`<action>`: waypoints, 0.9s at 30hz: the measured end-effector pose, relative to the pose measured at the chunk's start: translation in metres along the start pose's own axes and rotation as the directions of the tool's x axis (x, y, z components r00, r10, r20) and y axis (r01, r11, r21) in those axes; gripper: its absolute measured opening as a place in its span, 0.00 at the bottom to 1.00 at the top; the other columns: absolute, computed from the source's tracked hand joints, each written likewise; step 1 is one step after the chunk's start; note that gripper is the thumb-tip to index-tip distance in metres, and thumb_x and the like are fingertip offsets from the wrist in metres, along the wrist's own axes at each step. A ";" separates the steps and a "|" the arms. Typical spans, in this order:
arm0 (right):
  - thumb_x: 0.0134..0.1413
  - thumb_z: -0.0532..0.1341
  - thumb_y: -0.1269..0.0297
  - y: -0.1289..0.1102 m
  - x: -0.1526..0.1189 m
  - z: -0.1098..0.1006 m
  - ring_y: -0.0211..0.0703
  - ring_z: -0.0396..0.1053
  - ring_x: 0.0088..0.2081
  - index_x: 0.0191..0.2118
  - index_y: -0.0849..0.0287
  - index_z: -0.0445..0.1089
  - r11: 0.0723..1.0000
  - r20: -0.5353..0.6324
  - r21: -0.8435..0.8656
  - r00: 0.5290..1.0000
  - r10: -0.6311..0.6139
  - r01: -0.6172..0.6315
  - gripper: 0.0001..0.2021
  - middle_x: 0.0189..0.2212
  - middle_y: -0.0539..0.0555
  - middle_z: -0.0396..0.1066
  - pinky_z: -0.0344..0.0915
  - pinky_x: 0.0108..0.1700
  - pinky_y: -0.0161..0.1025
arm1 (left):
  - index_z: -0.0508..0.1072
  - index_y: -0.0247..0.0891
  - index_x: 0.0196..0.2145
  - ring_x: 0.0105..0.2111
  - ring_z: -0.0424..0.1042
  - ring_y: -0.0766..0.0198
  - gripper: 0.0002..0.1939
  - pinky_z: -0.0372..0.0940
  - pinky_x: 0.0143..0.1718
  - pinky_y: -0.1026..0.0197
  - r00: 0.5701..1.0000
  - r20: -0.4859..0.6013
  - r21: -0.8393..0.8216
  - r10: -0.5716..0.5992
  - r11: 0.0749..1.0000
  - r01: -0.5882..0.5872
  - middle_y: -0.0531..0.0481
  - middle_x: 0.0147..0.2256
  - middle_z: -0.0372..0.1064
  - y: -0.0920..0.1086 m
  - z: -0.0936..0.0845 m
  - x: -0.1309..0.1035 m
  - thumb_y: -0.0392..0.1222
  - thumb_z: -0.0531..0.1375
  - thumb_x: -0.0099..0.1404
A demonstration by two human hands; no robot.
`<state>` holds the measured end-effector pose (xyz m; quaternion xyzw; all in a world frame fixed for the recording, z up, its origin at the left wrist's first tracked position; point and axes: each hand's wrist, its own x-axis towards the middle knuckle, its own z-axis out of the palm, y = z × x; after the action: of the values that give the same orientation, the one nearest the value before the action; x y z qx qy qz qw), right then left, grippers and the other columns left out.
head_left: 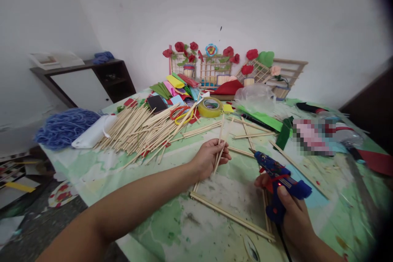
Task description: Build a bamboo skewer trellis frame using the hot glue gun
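Note:
My left hand (213,155) pinches two thin wooden sticks (223,135) that stand up at a slant, close together over the table. In my right hand (291,208) is a blue glue gun (273,168), its nozzle pointing left toward the sticks and a small red light glowing on it. The fingers wrap round its handle. Beneath both hands a square frame of sticks (230,215) lies on the table, its right side partly covered by my right hand and the glue gun. Several loose sticks (253,135) lie just beyond it.
A large heap of sticks (138,131) covers the left, beside blue yarn (69,127) and a white glue-stick-like object (93,131). Scissors (184,114), a tape roll (210,107) and coloured paper (175,86) lie behind. Stick trellises with paper flowers (215,69) line the wall.

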<state>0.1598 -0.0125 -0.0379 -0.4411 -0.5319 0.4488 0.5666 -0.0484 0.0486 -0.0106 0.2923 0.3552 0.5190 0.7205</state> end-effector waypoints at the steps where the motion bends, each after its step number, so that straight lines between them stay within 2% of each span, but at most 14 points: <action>1: 0.50 0.60 0.48 0.001 0.000 0.000 0.53 0.68 0.37 0.30 0.57 0.72 1.000 0.001 -0.003 1.000 0.001 -0.001 0.16 0.31 0.59 0.71 0.64 0.37 0.45 | 0.68 0.33 0.30 0.23 0.69 0.71 0.08 0.64 0.24 0.71 1.000 -0.009 -0.006 -0.010 1.000 0.010 0.52 0.25 0.65 0.000 0.000 0.000 0.40 0.63 0.58; 5: 0.50 0.61 0.48 0.003 0.001 0.000 0.51 0.67 0.36 0.31 0.57 0.72 1.000 0.008 0.008 1.000 -0.004 0.004 0.16 0.31 0.57 0.71 0.63 0.38 0.45 | 0.69 0.33 0.31 0.21 0.65 0.73 0.07 0.63 0.26 0.71 0.999 -0.023 0.011 -0.026 1.000 0.027 0.52 0.24 0.64 -0.003 -0.002 0.001 0.39 0.62 0.59; 11: 0.54 0.56 0.49 0.010 -0.004 -0.008 0.50 0.65 0.35 0.33 0.57 0.71 0.996 0.158 -0.080 0.987 -0.028 0.041 0.17 0.30 0.56 0.69 0.60 0.38 0.45 | 0.71 0.32 0.30 0.22 0.60 0.74 0.07 0.55 0.23 0.73 0.998 -0.035 0.071 0.055 0.996 -0.052 0.53 0.23 0.61 -0.003 -0.004 0.006 0.40 0.63 0.56; 15: 0.56 0.55 0.51 0.012 -0.010 -0.011 0.51 0.65 0.37 0.35 0.57 0.70 0.993 0.227 -0.096 0.973 -0.041 0.065 0.15 0.32 0.57 0.69 0.60 0.41 0.46 | 0.70 0.32 0.29 0.20 0.56 0.75 0.10 0.50 0.19 0.73 0.998 -0.038 0.091 0.051 0.995 -0.047 0.55 0.21 0.58 -0.001 -0.005 0.006 0.40 0.65 0.52; 19: 0.55 0.57 0.50 0.007 -0.010 -0.011 0.47 0.66 0.33 0.37 0.56 0.70 0.992 0.333 -0.097 0.942 -0.048 0.085 0.14 0.30 0.55 0.69 0.61 0.37 0.42 | 0.69 0.32 0.28 0.17 0.48 0.77 0.12 0.39 0.15 0.73 1.000 0.014 0.097 0.021 0.995 -0.023 0.58 0.19 0.52 -0.001 -0.005 0.005 0.40 0.66 0.51; 22: 0.54 0.58 0.50 0.001 -0.008 -0.009 0.45 0.65 0.30 0.35 0.57 0.69 0.983 0.403 -0.126 0.912 -0.072 0.133 0.15 0.28 0.54 0.68 0.61 0.34 0.40 | 0.68 0.32 0.28 0.16 0.45 0.78 0.13 0.37 0.15 0.73 0.999 0.037 0.091 0.002 0.996 -0.005 0.59 0.19 0.50 -0.001 -0.005 0.004 0.41 0.67 0.52; 27: 0.54 0.58 0.51 -0.004 -0.006 -0.006 0.43 0.63 0.27 0.32 0.59 0.68 0.965 0.415 -0.170 0.903 -0.113 0.199 0.15 0.25 0.52 0.65 0.60 0.30 0.38 | 0.67 0.32 0.28 0.16 0.44 0.78 0.14 0.36 0.14 0.73 0.998 0.050 0.111 -0.026 0.994 0.020 0.60 0.19 0.49 0.000 -0.003 0.002 0.42 0.67 0.51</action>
<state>0.1659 -0.0191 -0.0353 -0.3523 -0.7145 0.4245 0.4303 -0.0502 0.0507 -0.0129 0.3406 0.3681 0.4827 0.7180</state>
